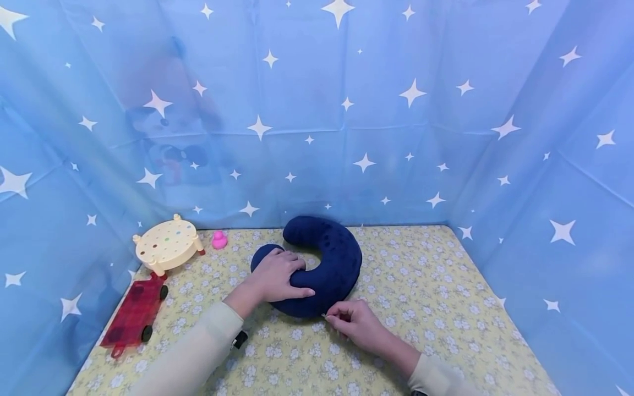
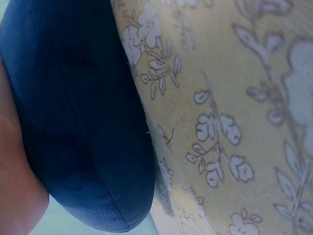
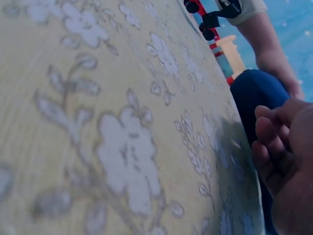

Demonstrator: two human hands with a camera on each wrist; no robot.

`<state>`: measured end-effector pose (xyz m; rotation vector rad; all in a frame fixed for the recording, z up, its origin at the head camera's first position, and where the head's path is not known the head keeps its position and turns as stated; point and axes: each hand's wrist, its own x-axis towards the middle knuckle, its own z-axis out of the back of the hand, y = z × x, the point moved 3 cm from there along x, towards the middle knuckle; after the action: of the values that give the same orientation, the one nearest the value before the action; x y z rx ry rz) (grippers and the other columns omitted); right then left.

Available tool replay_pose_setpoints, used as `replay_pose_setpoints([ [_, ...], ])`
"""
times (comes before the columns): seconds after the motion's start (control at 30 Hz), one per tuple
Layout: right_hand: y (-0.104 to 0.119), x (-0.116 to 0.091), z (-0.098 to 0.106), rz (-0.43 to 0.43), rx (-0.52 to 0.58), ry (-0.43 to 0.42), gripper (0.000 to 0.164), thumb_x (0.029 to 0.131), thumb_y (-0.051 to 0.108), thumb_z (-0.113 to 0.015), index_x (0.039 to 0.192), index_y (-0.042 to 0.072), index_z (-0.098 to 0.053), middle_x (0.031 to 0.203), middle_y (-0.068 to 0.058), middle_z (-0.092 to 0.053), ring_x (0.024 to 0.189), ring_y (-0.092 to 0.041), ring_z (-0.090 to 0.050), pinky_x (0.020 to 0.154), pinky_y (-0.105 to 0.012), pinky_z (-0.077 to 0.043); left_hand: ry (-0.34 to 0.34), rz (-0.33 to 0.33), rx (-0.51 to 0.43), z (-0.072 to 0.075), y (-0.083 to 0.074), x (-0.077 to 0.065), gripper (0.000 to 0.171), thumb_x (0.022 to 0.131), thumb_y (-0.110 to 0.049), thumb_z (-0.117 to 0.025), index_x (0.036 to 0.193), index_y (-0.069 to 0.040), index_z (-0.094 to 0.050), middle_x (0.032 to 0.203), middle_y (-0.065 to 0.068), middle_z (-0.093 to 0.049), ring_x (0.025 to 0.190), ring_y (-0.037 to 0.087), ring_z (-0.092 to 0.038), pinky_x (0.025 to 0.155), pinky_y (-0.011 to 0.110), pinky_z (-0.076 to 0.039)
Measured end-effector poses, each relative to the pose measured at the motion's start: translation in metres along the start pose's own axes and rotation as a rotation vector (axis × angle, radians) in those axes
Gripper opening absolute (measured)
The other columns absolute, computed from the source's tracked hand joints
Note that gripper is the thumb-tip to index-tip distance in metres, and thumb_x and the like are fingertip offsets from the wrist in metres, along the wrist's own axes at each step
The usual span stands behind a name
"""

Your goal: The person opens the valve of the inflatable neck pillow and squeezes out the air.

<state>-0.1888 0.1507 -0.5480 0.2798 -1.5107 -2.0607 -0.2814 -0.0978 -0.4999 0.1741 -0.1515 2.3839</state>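
Two bare hands work at a navy neck pillow [image 1: 342, 269]. The left hand [image 1: 282, 275] grips the pillow's near arm, fingers bent over toward the inner curve and thumb set apart. The right hand [image 1: 361, 324] has its fingers curled, thumb and forefinger pinching a small pale tab [image 1: 324, 315] at the pillow's near edge, too small to identify. The pillow lies on its side face on the bench [image 1: 446, 308], near the middle, its U opening toward the left. Pale sleeves [image 1: 198, 352] cover both forearms. Beyond the pillow, to the left, a pink toy duck [image 1: 219, 240] sits near the back edge. Left of it stands a round cream dotted toy with stubby legs [image 1: 168, 245], and in front of that a red toy cart [image 1: 134, 313] with black wheels. Blue curtains [image 1: 317, 154] with white stars rise behind and at both sides.
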Motion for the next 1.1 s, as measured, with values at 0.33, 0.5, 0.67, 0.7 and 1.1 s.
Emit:
replay_pose_setpoints([
  [0.33, 0.004, 0.005, -0.014, 0.001, 0.019, 0.03, 0.018, 0.111, 0.013, -0.07, 0.103, 0.0, -0.079, 0.077, -0.02, -0.071, 0.057, -0.002, -0.055, 0.053, -0.02, -0.047, -0.036, -0.009, -0.014, -0.002, 0.001, -0.001, 0.075, 0.093, -0.088, -0.06, 0.124, -0.022, -0.076, 0.128, -0.002, -0.075, 0.123, 0.024, -0.068, 0.114, 0.05, -0.045],
  [0.5, 0.007, 0.01, -0.023, -0.003, 0.027, 0.039, 0.019, 0.111, 0.014, -0.07, 0.103, 0.0, -0.08, 0.081, -0.017, -0.076, 0.057, -0.002, -0.057, 0.053, -0.021, -0.05, -0.048, -0.005, -0.024, -0.002, 0.002, -0.001, 0.075, 0.093, -0.088, -0.06, 0.123, -0.021, -0.077, 0.128, -0.001, -0.075, 0.124, 0.025, -0.068, 0.114, 0.05, -0.045],
  [0.67, 0.008, 0.011, -0.028, -0.022, 0.023, 0.023, 0.018, 0.111, 0.013, -0.071, 0.102, 0.0, -0.08, 0.081, -0.015, -0.078, 0.056, -0.003, -0.059, 0.053, -0.022, -0.051, -0.037, 0.0, -0.027, -0.003, 0.001, -0.001, 0.077, 0.093, -0.088, -0.06, 0.125, -0.02, -0.077, 0.131, 0.0, -0.075, 0.127, 0.026, -0.067, 0.115, 0.051, -0.044],
  [0.7, 0.009, 0.011, -0.029, -0.024, 0.023, 0.021, 0.018, 0.11, 0.013, -0.071, 0.102, 0.0, -0.08, 0.081, -0.015, -0.078, 0.055, -0.004, -0.059, 0.052, -0.022, -0.052, -0.037, 0.0, -0.028, -0.003, 0.001, -0.001, 0.078, 0.093, -0.088, -0.06, 0.126, -0.02, -0.077, 0.131, 0.0, -0.075, 0.127, 0.026, -0.067, 0.116, 0.051, -0.044],
  [1.1, 0.015, 0.009, -0.027, -0.041, -0.045, 0.02, 0.013, 0.109, 0.012, -0.072, 0.109, 0.002, -0.081, 0.085, -0.012, -0.078, 0.057, -0.022, -0.067, 0.055, -0.024, -0.054, -0.029, -0.017, -0.055, -0.006, 0.004, -0.003, 0.074, 0.095, -0.088, -0.056, 0.123, -0.022, -0.074, 0.128, -0.003, -0.073, 0.125, 0.023, -0.067, 0.117, 0.051, -0.042],
])
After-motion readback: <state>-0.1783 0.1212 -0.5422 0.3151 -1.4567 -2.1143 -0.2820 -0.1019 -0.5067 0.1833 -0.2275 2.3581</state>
